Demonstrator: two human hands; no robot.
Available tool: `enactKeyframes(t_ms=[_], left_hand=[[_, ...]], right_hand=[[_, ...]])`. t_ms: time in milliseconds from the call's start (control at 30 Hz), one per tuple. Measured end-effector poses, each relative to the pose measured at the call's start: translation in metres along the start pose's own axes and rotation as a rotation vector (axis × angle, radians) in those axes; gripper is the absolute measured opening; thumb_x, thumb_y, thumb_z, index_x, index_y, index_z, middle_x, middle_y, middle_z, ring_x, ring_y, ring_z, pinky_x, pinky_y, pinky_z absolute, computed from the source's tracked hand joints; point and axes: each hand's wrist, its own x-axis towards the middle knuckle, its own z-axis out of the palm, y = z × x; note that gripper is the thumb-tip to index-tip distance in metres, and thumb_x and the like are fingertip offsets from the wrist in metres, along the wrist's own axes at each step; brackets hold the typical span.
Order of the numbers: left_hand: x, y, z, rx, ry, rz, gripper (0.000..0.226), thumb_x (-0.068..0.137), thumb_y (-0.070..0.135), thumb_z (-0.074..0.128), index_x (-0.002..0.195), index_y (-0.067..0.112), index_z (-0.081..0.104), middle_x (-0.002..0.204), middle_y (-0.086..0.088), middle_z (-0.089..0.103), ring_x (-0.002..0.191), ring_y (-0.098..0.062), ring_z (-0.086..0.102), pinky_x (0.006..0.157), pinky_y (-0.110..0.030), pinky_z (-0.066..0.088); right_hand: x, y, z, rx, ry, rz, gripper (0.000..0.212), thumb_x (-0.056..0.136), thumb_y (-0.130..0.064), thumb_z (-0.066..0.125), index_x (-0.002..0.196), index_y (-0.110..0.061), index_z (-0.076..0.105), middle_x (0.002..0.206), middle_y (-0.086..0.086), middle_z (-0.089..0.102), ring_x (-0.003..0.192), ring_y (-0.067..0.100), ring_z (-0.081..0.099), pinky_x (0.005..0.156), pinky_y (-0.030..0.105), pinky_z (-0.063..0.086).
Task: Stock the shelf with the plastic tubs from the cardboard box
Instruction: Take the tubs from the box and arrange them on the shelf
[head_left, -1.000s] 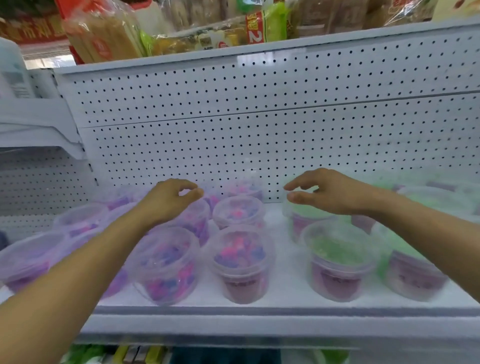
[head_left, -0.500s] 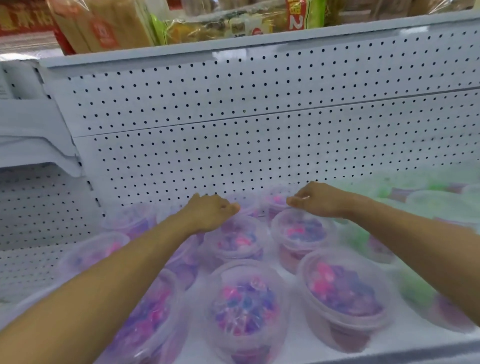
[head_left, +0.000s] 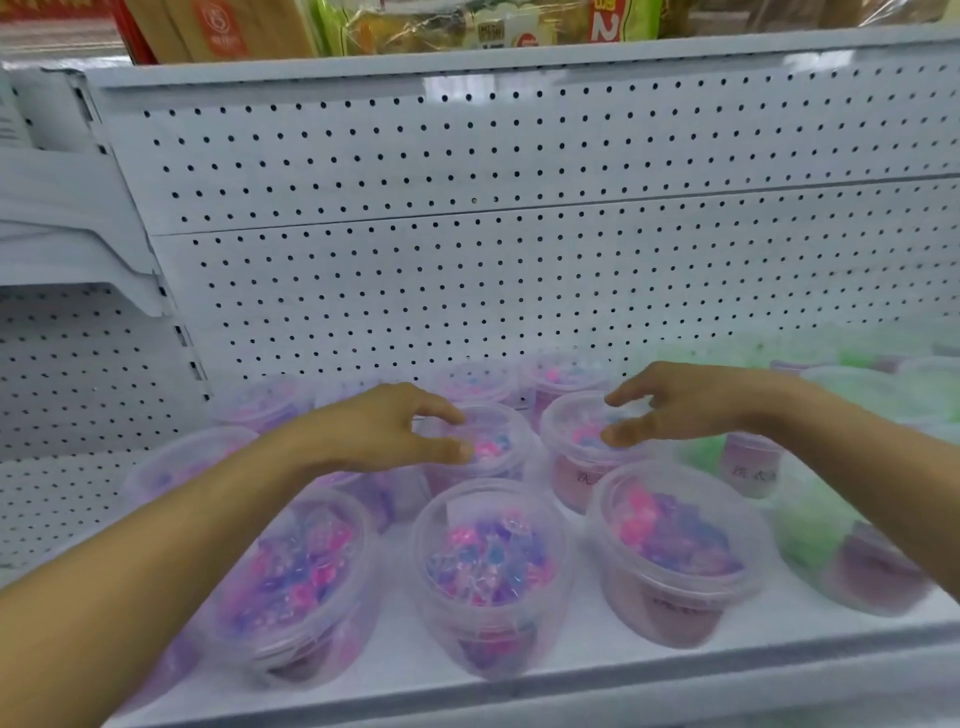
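Several clear plastic tubs of pink and purple beads stand in rows on the white shelf (head_left: 649, 675). My left hand (head_left: 379, 428) hovers over the left side of a second-row tub (head_left: 493, 447), thumb and fingers spread apart in a loose claw at its lid. My right hand (head_left: 691, 405) reaches from the right over the neighbouring tub (head_left: 582, 441), thumb on or just above its lid. Neither hand closes round a tub. Three more tubs (head_left: 488, 566) fill the front row. The cardboard box is out of view.
Tubs with green contents (head_left: 815, 525) stand to the right on the same shelf. A white pegboard back wall (head_left: 519, 280) rises behind the tubs. The shelf above carries packaged goods (head_left: 415, 26). A second shelving unit (head_left: 78, 364) adjoins on the left.
The view has come closer and dropped lower. Both hands have drawn back from the rear row to the second-row tubs, and their fingers have spread wider.
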Motion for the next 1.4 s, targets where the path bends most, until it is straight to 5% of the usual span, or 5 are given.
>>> enactKeyframes(t_ms=[333,567,700,1067,1400], left_hand=[[-0.002,0.009,0.013,0.184,0.106,-0.044,0.060,0.076,0.063,0.065,0.126,0.031,0.059,0.139,0.010,0.052,0.123,-0.013,0.047,0.093,-0.026,0.037],[-0.005,0.021,0.027,0.389,0.318,-0.071,0.061,0.071,0.079,0.054,0.103,0.030,0.068,0.095,0.007,0.067,0.095,-0.015,0.057,0.072,-0.029,0.043],[-0.010,0.013,0.018,-0.003,0.313,-0.062,0.057,0.083,0.071,0.047,0.061,0.018,0.041,0.056,0.002,0.034,0.055,-0.017,0.033,0.058,-0.029,0.026],[-0.015,-0.007,0.005,-0.186,0.092,-0.099,0.015,0.082,0.039,0.068,0.093,0.030,0.073,0.098,0.003,0.067,0.091,-0.009,0.061,0.086,-0.027,0.046],[-0.006,-0.016,0.012,0.103,0.151,0.101,0.037,0.076,0.039,0.077,0.110,0.034,0.067,0.130,0.014,0.053,0.122,-0.007,0.045,0.098,-0.023,0.036]], right_hand=[[0.002,-0.010,0.011,-0.012,0.024,0.022,0.091,0.068,-0.074,0.062,0.142,-0.024,0.042,0.148,-0.010,0.040,0.132,0.014,0.043,0.109,0.036,0.033],[-0.002,-0.010,0.017,0.012,0.041,0.023,0.098,0.063,-0.076,0.065,0.143,-0.025,0.039,0.149,-0.008,0.038,0.133,0.016,0.041,0.109,0.035,0.033],[-0.003,-0.009,0.019,0.022,0.059,0.020,0.099,0.062,-0.077,0.065,0.143,-0.024,0.040,0.148,-0.007,0.041,0.132,0.016,0.043,0.108,0.035,0.035],[-0.012,-0.011,0.015,-0.011,0.065,-0.005,0.091,0.069,-0.071,0.064,0.142,-0.023,0.042,0.150,-0.008,0.038,0.136,0.015,0.038,0.106,0.032,0.031],[-0.010,-0.008,0.009,-0.019,0.044,-0.004,0.098,0.057,-0.079,0.066,0.138,-0.026,0.047,0.144,-0.009,0.044,0.124,0.013,0.048,0.104,0.034,0.038]])
